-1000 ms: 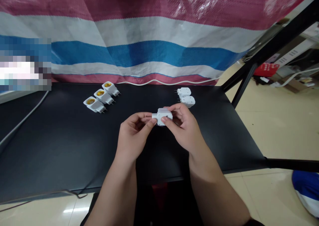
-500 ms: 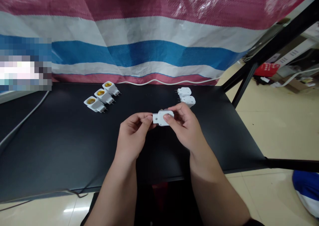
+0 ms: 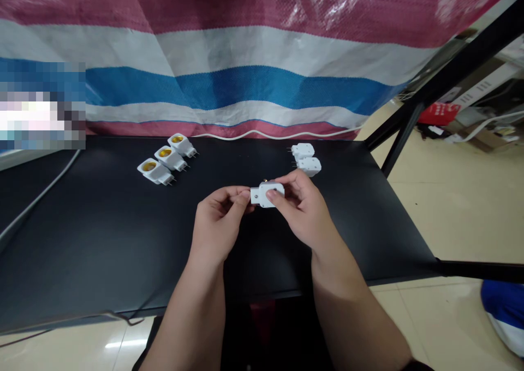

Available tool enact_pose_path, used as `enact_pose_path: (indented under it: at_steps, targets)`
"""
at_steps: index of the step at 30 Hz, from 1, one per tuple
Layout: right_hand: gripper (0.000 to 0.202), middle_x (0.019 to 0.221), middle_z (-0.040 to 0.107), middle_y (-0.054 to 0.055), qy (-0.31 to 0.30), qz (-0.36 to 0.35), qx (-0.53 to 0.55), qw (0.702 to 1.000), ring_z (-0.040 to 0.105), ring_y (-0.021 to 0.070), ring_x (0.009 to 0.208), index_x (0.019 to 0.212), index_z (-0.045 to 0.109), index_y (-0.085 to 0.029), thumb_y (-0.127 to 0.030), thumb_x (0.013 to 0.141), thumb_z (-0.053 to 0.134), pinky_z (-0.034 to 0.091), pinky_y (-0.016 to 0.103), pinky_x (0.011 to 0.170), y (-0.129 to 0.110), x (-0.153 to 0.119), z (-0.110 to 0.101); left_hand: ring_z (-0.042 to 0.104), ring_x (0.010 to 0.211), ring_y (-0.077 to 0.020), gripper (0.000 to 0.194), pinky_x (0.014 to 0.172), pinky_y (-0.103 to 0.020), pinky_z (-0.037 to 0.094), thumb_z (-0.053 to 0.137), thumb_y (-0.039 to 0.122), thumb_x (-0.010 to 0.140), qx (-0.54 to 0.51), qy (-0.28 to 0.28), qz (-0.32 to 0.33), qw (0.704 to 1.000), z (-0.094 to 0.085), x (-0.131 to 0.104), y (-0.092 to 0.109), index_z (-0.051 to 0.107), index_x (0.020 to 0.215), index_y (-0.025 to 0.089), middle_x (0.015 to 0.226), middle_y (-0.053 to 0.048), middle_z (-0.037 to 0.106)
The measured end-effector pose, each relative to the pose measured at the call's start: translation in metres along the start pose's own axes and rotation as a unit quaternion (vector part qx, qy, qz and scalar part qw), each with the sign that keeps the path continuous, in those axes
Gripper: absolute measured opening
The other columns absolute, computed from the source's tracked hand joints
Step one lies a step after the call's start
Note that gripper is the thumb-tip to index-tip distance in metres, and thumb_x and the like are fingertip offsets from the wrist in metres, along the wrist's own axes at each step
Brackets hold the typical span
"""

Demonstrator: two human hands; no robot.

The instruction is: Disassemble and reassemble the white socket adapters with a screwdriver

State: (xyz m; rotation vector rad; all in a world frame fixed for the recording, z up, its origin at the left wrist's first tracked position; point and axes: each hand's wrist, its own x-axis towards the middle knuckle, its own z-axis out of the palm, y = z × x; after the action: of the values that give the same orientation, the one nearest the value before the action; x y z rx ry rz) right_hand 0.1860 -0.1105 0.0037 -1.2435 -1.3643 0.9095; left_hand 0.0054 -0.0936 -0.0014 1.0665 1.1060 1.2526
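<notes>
Between my two hands is a white plug-in lamp socket [image 3: 265,195], its flat back with small screws turned up. My left hand [image 3: 221,218] pinches the narrow plug end; the prongs are hidden by the fingers. My right hand [image 3: 305,210] grips the wide body, thumb pressed on the back face. To the left, three like lamp sockets [image 3: 165,153] lie in a slanting row, brass-coloured threads facing up and prongs to the right. Beyond my right hand, two more lamp sockets [image 3: 309,166] lie back side up, prongs pointing left.
Everything lies on a black table [image 3: 102,234]. A striped plastic sheet [image 3: 245,87] hangs behind it, with a white cable [image 3: 254,133] along its foot. A grey cable [image 3: 39,202] runs down the left side. A black metal frame [image 3: 421,109] stands at the right.
The lamp socket has shifted very slightly left and my right thumb has slid a little left on its back. A small brass-coloured bit shows more clearly at its far edge.
</notes>
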Motion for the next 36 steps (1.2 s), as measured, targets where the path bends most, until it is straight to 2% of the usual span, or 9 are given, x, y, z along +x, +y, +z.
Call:
enact_pose_path:
  at_steps: [9,22,25,28,30,33,34,36]
  targets:
    - [0.025,0.103,0.079,0.005,0.0,0.011,0.0,1.0,0.077,0.0221,0.093,0.107,0.064,-0.027,-0.043,0.096,0.079,0.065,0.039,0.08,0.0,-0.001,0.0,0.074,0.078,-0.017,0.025,0.078,-0.03,0.065,0.087,0.04,0.087,0.005,-0.004,-0.004,1.0,0.0,0.0,0.001,0.084,0.097,0.017,0.086,-0.006,0.08]
    - [0.025,0.1,0.076,0.004,0.005,0.015,-0.025,1.0,0.075,0.0206,0.089,0.107,0.063,-0.025,-0.043,0.097,0.078,0.061,0.035,0.076,-0.002,-0.001,0.0,0.075,0.084,-0.017,0.031,0.082,-0.03,0.065,0.086,0.043,0.088,-0.001,-0.013,-0.022,1.0,0.001,-0.001,0.002,0.082,0.101,0.016,0.091,-0.005,0.079]
    - [0.024,0.099,0.075,0.003,0.003,0.015,-0.047,0.999,0.073,0.0188,0.085,0.107,0.062,-0.025,-0.043,0.098,0.075,0.06,0.032,0.073,-0.005,-0.001,-0.001,0.076,0.091,-0.0179,0.034,0.086,-0.031,0.065,0.085,0.044,0.089,-0.015,-0.038,-0.024,0.999,0.002,-0.002,0.0,0.08,0.11,0.017,0.099,-0.006,0.08]
    - [0.021,0.098,0.072,0.002,-0.03,0.017,-0.068,0.997,0.069,0.0169,0.078,0.109,0.061,-0.025,-0.044,0.103,0.069,0.059,0.032,0.071,-0.008,-0.001,-0.002,0.075,0.087,-0.0172,0.036,0.083,-0.029,0.063,0.086,0.042,0.089,0.01,-0.066,-0.008,0.998,0.0,-0.001,-0.003,0.08,0.115,0.018,0.096,-0.006,0.08]
    - [0.02,0.11,0.072,0.005,-0.055,0.002,-0.085,0.995,0.071,0.019,0.088,0.117,0.061,-0.027,-0.041,0.104,0.065,0.061,0.035,0.077,-0.01,-0.002,-0.004,0.074,0.083,-0.0161,0.034,0.08,-0.028,0.061,0.086,0.04,0.089,0.03,-0.067,-0.005,0.997,-0.002,-0.001,-0.004,0.081,0.113,0.017,0.092,-0.005,0.079]
    - [0.033,0.138,0.064,0.009,-0.088,-0.058,-0.14,0.985,0.066,0.0271,0.126,0.13,0.062,-0.029,-0.031,0.099,0.073,0.06,0.042,0.098,-0.014,-0.004,-0.007,0.075,0.085,-0.0165,0.032,0.079,-0.026,0.059,0.086,0.041,0.089,0.048,-0.066,-0.013,0.997,-0.003,0.0,-0.005,0.081,0.11,0.017,0.094,-0.006,0.08]
    - [0.037,0.141,0.062,0.009,-0.099,-0.078,-0.159,0.979,0.062,0.0281,0.133,0.13,0.062,-0.03,-0.027,0.096,0.075,0.058,0.043,0.104,-0.015,-0.004,-0.008,0.075,0.087,-0.0167,0.031,0.079,-0.026,0.059,0.085,0.041,0.089,0.055,-0.066,-0.016,0.996,-0.003,0.0,-0.005,0.081,0.109,0.017,0.095,-0.006,0.08]
    - [0.036,0.135,0.065,0.008,-0.111,-0.099,-0.185,0.971,0.062,0.0273,0.132,0.127,0.064,-0.029,-0.021,0.094,0.076,0.054,0.044,0.109,-0.017,-0.004,-0.009,0.075,0.086,-0.0168,0.03,0.077,-0.026,0.058,0.083,0.042,0.09,0.069,-0.069,-0.022,0.995,-0.003,0.0,-0.005,0.08,0.108,0.017,0.095,-0.006,0.08]
